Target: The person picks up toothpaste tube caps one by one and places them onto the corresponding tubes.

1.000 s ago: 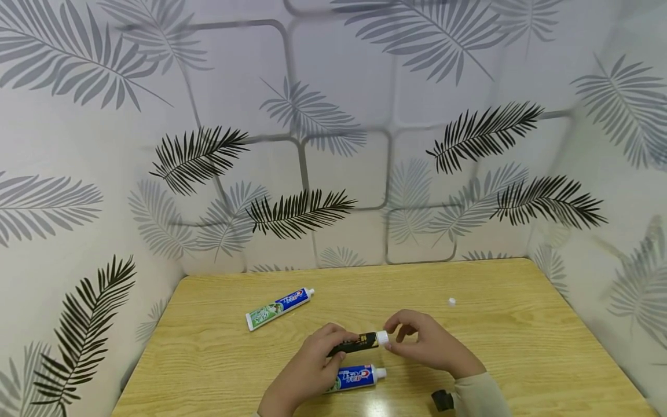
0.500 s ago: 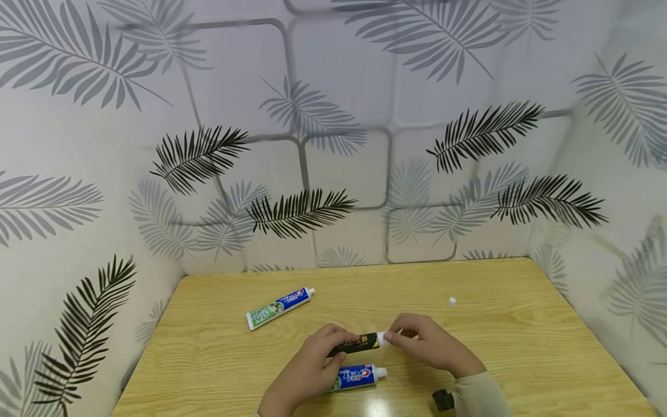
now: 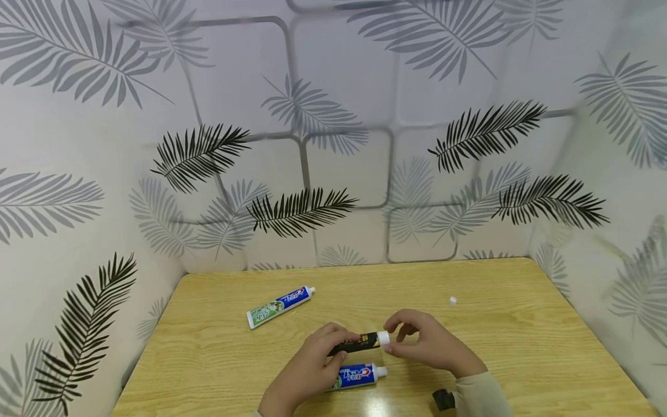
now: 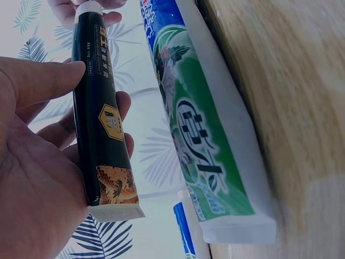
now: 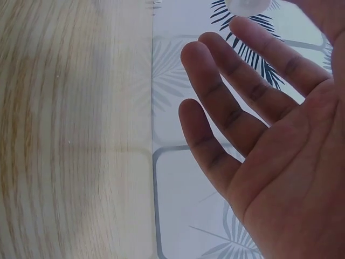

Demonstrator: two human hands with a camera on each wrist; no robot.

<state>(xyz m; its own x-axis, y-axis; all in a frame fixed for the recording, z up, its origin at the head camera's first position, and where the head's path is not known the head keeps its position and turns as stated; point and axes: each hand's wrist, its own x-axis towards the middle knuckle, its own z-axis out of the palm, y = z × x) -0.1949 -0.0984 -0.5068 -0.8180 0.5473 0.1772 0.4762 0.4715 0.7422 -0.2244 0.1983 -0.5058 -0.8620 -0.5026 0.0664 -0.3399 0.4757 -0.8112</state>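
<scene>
My left hand holds a black toothpaste tube, thumb on its front and fingers behind. The tube lies level, its white cap pointing right. Thumb and index fingertips of my right hand sit at opposite sides of that cap; the remaining fingers are loosely bent, away from it. Below the black tube, a blue and green toothpaste tube lies on the table, partly covered by my left hand. Its narrow white nozzle end points right.
A second blue and green toothpaste tube lies farther back on the left of the wooden table. One small white cap rests toward the back right. Patterned walls rise behind the table and at its sides.
My right thumb moved up over the white cap, then back down to its lower side, so the cap shows again. My left hand and the tubes stay in place.
</scene>
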